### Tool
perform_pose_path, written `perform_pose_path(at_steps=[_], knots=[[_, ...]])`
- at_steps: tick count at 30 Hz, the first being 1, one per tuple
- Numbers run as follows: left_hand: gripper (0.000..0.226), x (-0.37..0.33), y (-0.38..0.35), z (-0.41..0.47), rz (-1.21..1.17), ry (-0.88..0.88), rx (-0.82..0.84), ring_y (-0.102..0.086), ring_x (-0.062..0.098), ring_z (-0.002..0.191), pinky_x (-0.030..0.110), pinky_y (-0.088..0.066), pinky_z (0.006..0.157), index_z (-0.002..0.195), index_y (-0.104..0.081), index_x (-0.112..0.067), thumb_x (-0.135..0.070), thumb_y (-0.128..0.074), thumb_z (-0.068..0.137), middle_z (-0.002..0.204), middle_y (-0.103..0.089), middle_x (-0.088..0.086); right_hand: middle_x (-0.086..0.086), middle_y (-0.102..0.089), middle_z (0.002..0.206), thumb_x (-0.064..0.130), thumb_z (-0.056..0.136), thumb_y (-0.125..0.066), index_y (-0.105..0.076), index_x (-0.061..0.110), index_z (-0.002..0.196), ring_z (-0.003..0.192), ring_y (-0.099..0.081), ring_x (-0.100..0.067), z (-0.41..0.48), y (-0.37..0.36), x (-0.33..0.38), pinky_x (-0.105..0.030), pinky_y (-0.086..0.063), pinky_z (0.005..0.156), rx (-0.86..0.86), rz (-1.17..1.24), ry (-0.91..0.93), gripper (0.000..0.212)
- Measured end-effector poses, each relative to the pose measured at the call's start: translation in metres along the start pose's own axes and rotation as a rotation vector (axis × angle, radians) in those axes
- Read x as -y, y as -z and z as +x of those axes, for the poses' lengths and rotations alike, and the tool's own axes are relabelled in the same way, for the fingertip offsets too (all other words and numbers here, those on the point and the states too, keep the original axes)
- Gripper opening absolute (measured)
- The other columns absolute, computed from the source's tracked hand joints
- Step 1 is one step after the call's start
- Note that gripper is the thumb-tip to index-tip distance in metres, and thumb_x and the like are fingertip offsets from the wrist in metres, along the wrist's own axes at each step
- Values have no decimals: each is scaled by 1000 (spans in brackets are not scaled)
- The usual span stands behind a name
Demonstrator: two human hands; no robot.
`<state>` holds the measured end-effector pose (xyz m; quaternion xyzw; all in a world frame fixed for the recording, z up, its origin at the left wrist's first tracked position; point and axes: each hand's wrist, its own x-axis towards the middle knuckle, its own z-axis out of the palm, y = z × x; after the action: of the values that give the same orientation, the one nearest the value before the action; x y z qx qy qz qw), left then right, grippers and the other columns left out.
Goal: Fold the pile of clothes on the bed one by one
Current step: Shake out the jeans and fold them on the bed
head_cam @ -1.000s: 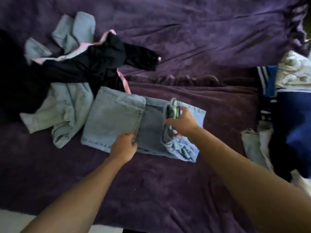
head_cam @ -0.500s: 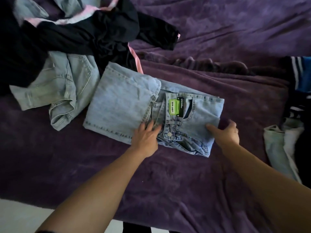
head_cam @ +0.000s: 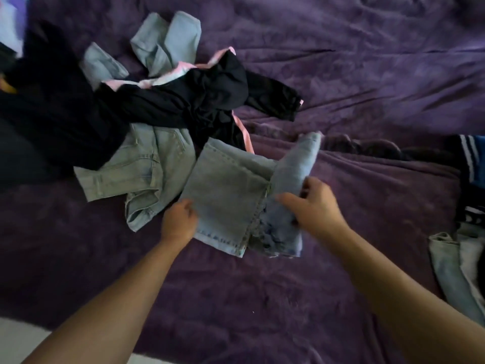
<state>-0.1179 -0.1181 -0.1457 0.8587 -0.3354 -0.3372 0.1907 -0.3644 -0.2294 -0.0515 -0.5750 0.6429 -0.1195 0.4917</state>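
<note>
A purple blanket covers the bed [head_cam: 367,74], and from my head view the light blue jeans [head_cam: 228,195] lie at its middle, half folded. My left hand [head_cam: 179,219] curls its fingers onto their near left edge, pinning it, while my right hand [head_cam: 315,206] grips the other end, raised off the blanket and tilted toward the flat part. I judge this to be the closing fold of this pair. Next I should lay the raised end over and press it flat, then take a piece from the pile [head_cam: 183,101] just beyond.
</note>
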Motion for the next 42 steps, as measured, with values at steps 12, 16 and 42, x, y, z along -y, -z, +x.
perform_pose_path(at_steps=[12,16,42], knots=[[27,19,46,49,-105,-129,-146,-63,28,94,35,-49,84,116,-62,-8,-21,-54,95,101,-68,13,2,-53,127,33,88,-58,-53,28,124,115,-50,-22,32,-147,-4,-35,-45,78,-75,-437,135,37],[53,-2,0,66,135,-252,-49,-50,33,116,46,-42,97,143,-36,-14,-42,-40,99,128,-52,17,-6,-16,158,45,93,-49,-26,34,147,142,-20,-32,38,-133,-49,-53,-38,100,-111,-565,46,59],[50,-107,-68,-78,204,-408,4,-59,46,83,47,-47,65,139,-49,-17,-20,-62,91,102,-54,23,5,-29,145,34,86,-59,-37,46,139,110,-56,-23,-43,20,-109,-39,-51,86,-193,-198,-55,58]])
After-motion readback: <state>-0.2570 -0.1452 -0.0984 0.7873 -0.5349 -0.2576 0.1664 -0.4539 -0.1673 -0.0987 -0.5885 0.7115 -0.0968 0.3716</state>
